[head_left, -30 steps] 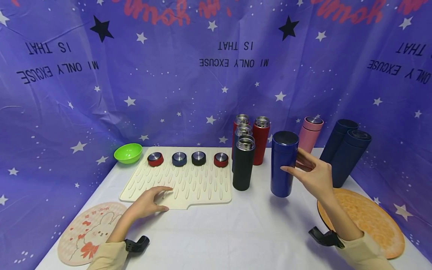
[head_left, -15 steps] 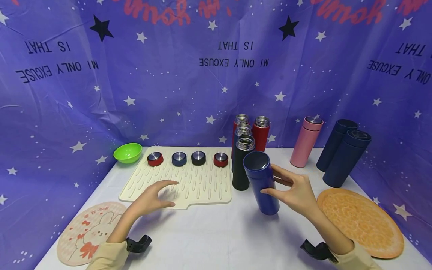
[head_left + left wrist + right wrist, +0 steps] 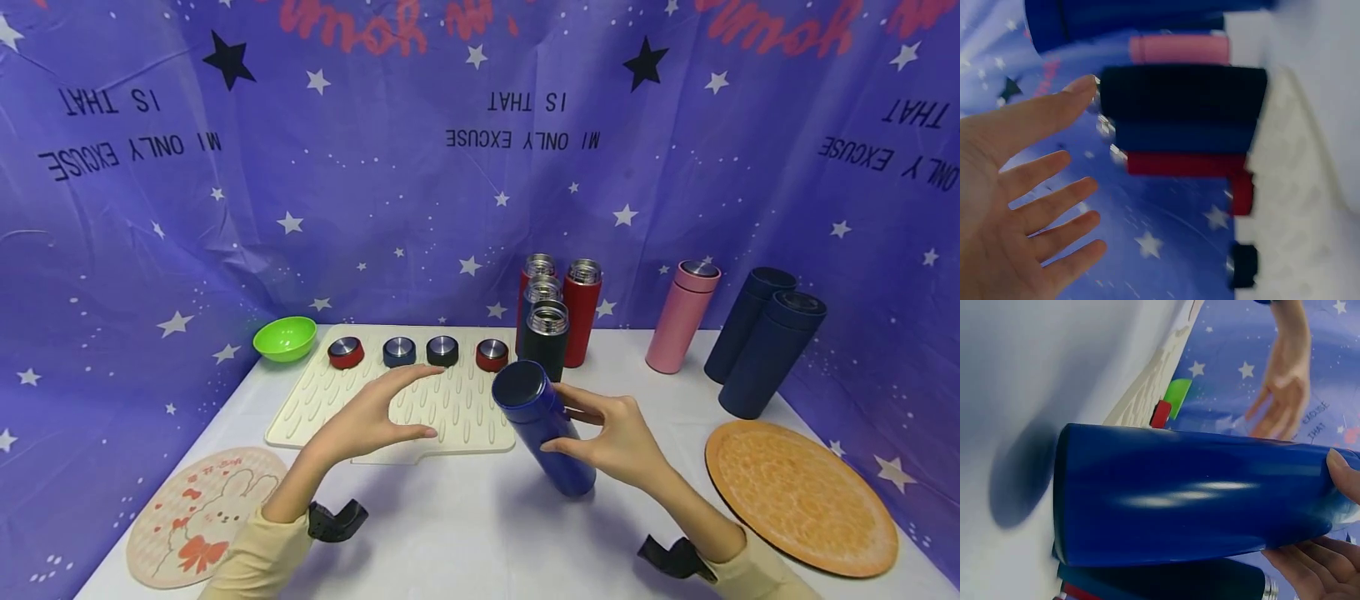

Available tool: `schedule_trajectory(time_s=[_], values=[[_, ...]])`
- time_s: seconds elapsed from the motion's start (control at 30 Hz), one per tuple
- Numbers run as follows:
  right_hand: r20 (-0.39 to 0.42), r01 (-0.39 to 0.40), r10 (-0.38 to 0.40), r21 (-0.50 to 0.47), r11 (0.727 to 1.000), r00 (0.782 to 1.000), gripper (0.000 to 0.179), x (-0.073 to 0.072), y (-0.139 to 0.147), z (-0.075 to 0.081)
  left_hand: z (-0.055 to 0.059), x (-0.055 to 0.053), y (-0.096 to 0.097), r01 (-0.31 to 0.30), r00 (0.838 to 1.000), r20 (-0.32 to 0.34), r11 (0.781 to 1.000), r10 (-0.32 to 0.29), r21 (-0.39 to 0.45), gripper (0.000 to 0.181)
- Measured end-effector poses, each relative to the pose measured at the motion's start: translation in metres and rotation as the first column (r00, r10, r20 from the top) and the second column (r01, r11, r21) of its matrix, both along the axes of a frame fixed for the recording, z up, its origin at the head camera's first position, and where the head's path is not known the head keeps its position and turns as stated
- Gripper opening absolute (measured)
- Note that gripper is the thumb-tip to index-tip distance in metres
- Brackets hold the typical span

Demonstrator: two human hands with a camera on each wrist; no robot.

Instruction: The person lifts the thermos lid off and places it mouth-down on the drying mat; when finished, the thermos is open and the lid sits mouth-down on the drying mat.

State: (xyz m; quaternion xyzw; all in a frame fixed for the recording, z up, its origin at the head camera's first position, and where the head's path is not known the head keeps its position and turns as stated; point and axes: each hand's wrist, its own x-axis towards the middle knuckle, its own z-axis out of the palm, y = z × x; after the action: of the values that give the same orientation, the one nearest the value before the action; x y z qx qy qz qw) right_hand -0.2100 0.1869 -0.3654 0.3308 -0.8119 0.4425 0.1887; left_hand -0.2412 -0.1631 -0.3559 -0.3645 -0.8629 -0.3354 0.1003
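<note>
A glossy blue thermos bottle [image 3: 551, 442] with a dark lid is tilted to the left in the head view, raised off the white table. My right hand [image 3: 611, 437] grips its upper body between thumb and fingers. In the right wrist view the bottle [image 3: 1191, 494] fills the middle, its shadow on the table beneath. My left hand [image 3: 375, 412] is in the air over the ridged cream mat [image 3: 450, 429], fingers spread and pointing towards the blue bottle's lid. The left wrist view shows this hand [image 3: 1029, 181] holding nothing. Behind the blue bottle stands a lidless black bottle [image 3: 547, 337].
Red, blue and black lids, such as the blue lid [image 3: 399, 352], line the mat's back. Lidless red bottles [image 3: 582, 317] stand behind. A pink bottle [image 3: 681, 321] and dark blue bottles [image 3: 772, 358] stand right. A green bowl [image 3: 285, 339] and round placemats [image 3: 802, 500] flank them.
My right hand has carried the blue bottle leftward and nearer, tilting it from upright. My left hand has moved right and risen towards the bottle, fingers still spread.
</note>
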Motion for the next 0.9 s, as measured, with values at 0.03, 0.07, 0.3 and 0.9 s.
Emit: schedule_trajectory(time_s=[0.03, 0.07, 0.3, 0.9], values=[[0.008, -0.009, 0.009, 0.006, 1.0, 1.0, 0.067, -0.001, -0.002, 0.0, 0.005, 0.001, 0.005, 0.014, 1.0, 0.001, 1.0, -0.014, 0.002, 0.079], [0.016, -0.017, 0.017, 0.012, 1.0, 1.0, 0.067, -0.001, -0.005, -0.001, 0.009, 0.001, 0.009, 0.029, 1.0, 0.0, 1.0, -0.029, 0.009, 0.08], [0.061, -0.042, 0.039, 0.049, 0.998, 0.997, 0.066, -0.006, -0.018, 0.0, 0.027, -0.001, 0.04, 0.156, 0.988, -0.019, 0.985, -0.155, 0.07, 0.084], [0.139, -0.153, 0.135, 0.131, 0.979, 0.981, 0.072, -0.016, -0.024, -0.003, 0.025, -0.005, 0.048, 0.314, 0.949, -0.024, 0.94, -0.313, 0.131, 0.074]])
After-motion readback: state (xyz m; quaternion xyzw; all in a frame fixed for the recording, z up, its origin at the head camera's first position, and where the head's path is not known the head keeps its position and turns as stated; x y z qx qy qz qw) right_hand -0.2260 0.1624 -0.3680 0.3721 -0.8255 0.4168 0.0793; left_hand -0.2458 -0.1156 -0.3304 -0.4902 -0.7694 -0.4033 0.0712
